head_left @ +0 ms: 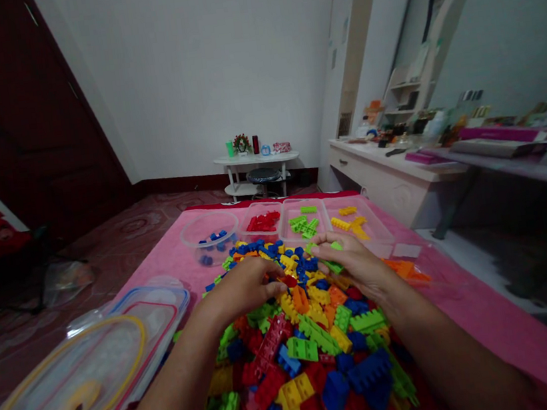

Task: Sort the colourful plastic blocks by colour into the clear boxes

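green bricks (332,266) sit clutched in the right hand (356,262), the left hand (244,288) curled with fingertips at a red brick (288,282), grip unclear, both over a heap of plastic bricks (312,348) on the pink table (469,313), sorted tubs (185,240) just beyond.
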Demonstrator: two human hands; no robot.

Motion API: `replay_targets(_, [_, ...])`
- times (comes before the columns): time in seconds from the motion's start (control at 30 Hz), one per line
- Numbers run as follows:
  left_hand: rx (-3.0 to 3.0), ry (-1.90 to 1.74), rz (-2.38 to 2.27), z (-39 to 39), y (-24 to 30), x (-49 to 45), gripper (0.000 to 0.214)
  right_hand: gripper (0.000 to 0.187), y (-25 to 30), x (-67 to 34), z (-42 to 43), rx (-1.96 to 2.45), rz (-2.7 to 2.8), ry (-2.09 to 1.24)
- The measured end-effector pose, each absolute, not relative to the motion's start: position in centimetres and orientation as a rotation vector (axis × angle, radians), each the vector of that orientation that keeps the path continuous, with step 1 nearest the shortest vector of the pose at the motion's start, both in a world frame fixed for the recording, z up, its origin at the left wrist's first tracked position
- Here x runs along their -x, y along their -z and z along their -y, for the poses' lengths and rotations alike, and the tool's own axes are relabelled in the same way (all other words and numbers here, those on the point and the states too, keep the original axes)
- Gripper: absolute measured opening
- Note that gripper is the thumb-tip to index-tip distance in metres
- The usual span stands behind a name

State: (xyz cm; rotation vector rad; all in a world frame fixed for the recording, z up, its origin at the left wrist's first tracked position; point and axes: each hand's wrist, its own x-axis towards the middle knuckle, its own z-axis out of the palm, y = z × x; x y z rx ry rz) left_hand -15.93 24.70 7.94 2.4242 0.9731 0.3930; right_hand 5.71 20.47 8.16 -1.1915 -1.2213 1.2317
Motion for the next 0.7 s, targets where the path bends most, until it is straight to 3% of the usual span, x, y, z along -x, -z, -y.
replay_targets(0.13, [-2.454, -0.377, -0.966, -24.9, -7.6, 16.0, 0.025, 0.025, -7.9, -6.2, -21.3, 0.999, 0.774, -1.422])
replay_targets(0.27, [-2.469, -0.381, -0.949, -25.2, -7.0, 16.0, 0.026, 0.019, -8.3, -7.2, -23.8, 1.033, 0.578, -1.408])
replay_targets(0.57, [-2.462, -0.365, -0.960, -25.3, -6.9, 15.9, 0.026, 0.028, -11.8, -8.3, -29.7, 1.284, 0.536, -1.180])
replay_targets(0.7, [-2.451, -0.363, -0.935, -25.4, -6.9, 15.9, 0.024, 0.020, -12.4, -6.1, -28.1, 1.315, 0.736, -1.002])
